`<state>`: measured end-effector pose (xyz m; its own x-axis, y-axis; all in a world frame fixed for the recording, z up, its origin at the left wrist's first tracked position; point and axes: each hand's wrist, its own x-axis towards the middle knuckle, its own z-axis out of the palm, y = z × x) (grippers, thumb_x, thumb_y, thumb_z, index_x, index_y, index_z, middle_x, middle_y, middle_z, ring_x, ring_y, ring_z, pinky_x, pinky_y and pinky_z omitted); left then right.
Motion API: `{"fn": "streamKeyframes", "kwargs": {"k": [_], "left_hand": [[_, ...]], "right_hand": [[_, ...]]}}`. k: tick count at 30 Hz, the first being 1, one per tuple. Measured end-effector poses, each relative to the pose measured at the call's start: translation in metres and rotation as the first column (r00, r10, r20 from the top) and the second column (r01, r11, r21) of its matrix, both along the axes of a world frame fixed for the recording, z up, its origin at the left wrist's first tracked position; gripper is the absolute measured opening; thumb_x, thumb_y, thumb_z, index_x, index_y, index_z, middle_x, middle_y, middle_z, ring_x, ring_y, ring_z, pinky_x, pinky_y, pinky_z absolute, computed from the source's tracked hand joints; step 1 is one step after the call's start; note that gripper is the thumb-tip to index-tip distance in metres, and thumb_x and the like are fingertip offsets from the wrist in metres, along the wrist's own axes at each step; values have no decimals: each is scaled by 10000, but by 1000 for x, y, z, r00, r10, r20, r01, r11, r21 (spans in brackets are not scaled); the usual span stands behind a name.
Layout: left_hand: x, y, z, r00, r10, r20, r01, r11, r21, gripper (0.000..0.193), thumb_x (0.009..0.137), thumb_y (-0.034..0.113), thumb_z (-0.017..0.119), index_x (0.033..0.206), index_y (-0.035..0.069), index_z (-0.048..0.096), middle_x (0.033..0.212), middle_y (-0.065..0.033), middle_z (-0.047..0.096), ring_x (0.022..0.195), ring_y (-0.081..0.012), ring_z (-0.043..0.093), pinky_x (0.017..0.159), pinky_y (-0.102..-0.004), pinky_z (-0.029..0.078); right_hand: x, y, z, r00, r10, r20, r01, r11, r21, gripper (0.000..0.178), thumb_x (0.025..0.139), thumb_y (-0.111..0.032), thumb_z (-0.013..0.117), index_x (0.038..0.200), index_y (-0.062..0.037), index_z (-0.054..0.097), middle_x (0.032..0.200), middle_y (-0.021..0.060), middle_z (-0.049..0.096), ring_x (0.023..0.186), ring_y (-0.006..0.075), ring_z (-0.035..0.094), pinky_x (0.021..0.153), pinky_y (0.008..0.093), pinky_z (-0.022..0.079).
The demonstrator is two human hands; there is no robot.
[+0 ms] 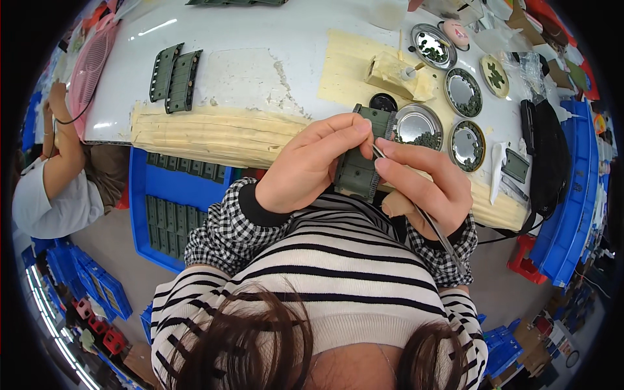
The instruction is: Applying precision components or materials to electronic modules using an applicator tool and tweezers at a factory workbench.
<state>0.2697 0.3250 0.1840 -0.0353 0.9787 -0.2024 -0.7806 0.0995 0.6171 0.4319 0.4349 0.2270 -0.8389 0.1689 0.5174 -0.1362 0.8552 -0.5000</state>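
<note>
Your left hand pinches a green ribbed plastic part by its side edges, fingers closed around it. Your right hand grips thin metal tweezers (tips touching the part). It looks light, rigid, small-featured; hold the edges. Beyond your grip sit round metal dishes.

white worktable | taped front edge | blue crates | grey floor
</note>
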Motion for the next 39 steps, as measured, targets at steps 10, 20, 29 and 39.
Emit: {"fn": "streamKeyframes", "kwargs": {"k": [10, 20, 29, 39], "left_hand": [[0, -1, 0, 998, -4, 58, 4, 1000, 4, 210, 1004, 241, 498, 950, 56, 581, 868, 12, 587, 794, -57, 559, 713, -210, 473], [2, -1, 8, 999, 5, -49, -8, 999, -49, 282, 1037, 257, 391, 928, 51, 550, 837, 3, 548, 793, -69, 514, 751, -225, 439], [2, -2, 7, 1000, 5, -19, -6, 999, -51, 283, 1038, 257, 388, 935, 51, 552, 848, 1, 553, 804, -70, 520, 758, -226, 442], [2, -1, 6, 999, 10, -47, -12, 999, -39, 284, 1039, 259, 387, 947, 51, 557, 850, 7, 553, 811, -67, 516, 766, -226, 437]], "right_hand": [[-3, -1, 3, 1000, 12, -12, -12, 999, 39, 398, 697, -218, 750, 1027, -7, 679, 1046, 174, 657, 855, 257, 683, 677, 301, 566], [-5, 1, 2, 999, 38, -35, -34, 992, 121, 411, 708, -236, 753, 1023, 12, 667, 1042, 182, 652, 855, 260, 680, 680, 302, 571], [-5, 1, 2, 999, 38, -31, -33, 989, 142, 410, 720, -251, 753, 1027, 6, 665, 1046, 175, 649, 850, 254, 679, 669, 300, 570], [-6, 1, 1, 999, 30, -39, -24, 989, 149, 389, 738, -254, 742, 1023, 0, 665, 1042, 168, 648, 841, 243, 678, 660, 295, 567]]}}
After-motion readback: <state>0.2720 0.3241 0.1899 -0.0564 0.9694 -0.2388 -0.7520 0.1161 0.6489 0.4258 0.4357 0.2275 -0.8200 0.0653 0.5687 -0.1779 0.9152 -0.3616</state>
